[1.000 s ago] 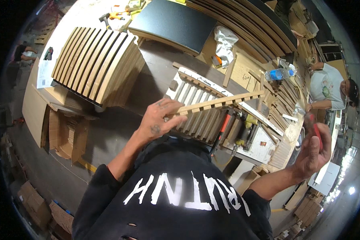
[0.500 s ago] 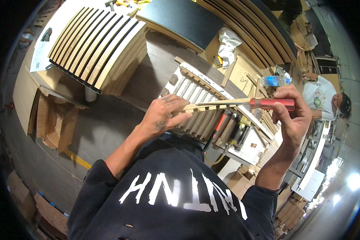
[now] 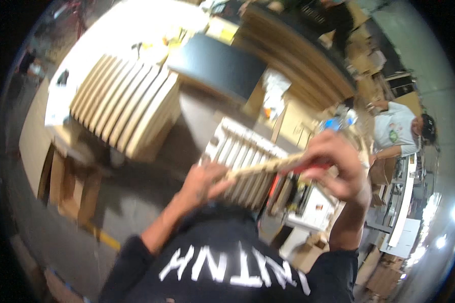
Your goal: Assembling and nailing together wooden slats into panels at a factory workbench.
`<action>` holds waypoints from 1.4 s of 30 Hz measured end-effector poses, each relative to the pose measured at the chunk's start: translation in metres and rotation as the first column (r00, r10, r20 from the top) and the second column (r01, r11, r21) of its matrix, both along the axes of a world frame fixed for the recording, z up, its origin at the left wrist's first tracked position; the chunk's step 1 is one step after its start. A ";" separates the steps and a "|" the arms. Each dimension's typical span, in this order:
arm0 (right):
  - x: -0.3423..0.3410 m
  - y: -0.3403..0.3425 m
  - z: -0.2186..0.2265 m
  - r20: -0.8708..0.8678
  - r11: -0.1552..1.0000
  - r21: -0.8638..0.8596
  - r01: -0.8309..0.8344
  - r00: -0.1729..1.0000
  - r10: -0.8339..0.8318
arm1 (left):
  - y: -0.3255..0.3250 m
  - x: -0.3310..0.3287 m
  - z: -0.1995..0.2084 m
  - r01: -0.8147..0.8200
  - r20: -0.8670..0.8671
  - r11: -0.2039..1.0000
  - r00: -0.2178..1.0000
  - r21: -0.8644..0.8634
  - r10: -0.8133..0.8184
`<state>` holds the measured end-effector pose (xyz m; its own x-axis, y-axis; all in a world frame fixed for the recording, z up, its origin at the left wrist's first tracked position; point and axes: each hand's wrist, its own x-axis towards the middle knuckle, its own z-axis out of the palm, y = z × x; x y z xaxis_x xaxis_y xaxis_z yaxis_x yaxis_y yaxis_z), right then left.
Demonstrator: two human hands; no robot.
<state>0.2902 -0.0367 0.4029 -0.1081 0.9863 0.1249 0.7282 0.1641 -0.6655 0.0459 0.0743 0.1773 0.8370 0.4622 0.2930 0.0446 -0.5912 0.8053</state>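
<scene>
A thin pale wooden slatted strip (image 3: 263, 168), seen nearly edge-on, spans the space in front of my chest. My left hand (image 3: 203, 183) pinches its left end between thumb and fingers. At the other end, my right hand (image 3: 337, 164) is closed around a red-handled tool (image 3: 312, 167), held against the strip. My fingers and motion blur hide most of the tool, so its exact kind does not show. Beneath the strip lies a white frame (image 3: 253, 134) with parallel pale slats across it.
A stack of slatted wooden panels (image 3: 124, 103) stands at the left, beside a black board (image 3: 215, 63). Crumpled plastic (image 3: 275, 91) and a bottle (image 3: 332, 124) lie farther right. A cardboard box (image 3: 68, 184) sits lower left. A person in a pale shirt (image 3: 395, 129) works at the right.
My right hand has moved left and lower, bringing the red handle in toward the strip. My left hand keeps its end but sits lower in the view. The whole view has shifted and blurred.
</scene>
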 end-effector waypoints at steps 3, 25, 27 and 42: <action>-0.023 0.027 0.014 -0.051 0.978 -0.116 -0.171 0.985 0.166 | 0.003 -0.017 0.013 -0.073 -0.022 0.994 0.997 -0.076 0.072; -0.100 0.027 -0.090 -0.612 0.931 0.331 0.151 0.786 0.090 | -0.020 -0.014 -0.002 -0.157 -0.014 0.972 0.987 0.177 0.162; -0.100 0.030 -0.088 -0.775 0.927 0.240 0.290 0.631 0.003 | -0.022 -0.013 0.003 -0.138 -0.040 0.976 0.988 0.169 0.147; -0.089 0.015 -0.085 -0.876 0.844 0.322 0.429 0.474 0.094 | -0.024 -0.013 0.024 -0.159 0.046 0.973 0.987 0.167 0.154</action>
<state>0.2013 -0.0219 0.3178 0.4679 0.7563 0.4573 -0.0967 0.5582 -0.8241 0.0330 0.0500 0.2009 0.7468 0.5281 0.4041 0.1228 -0.7068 0.6967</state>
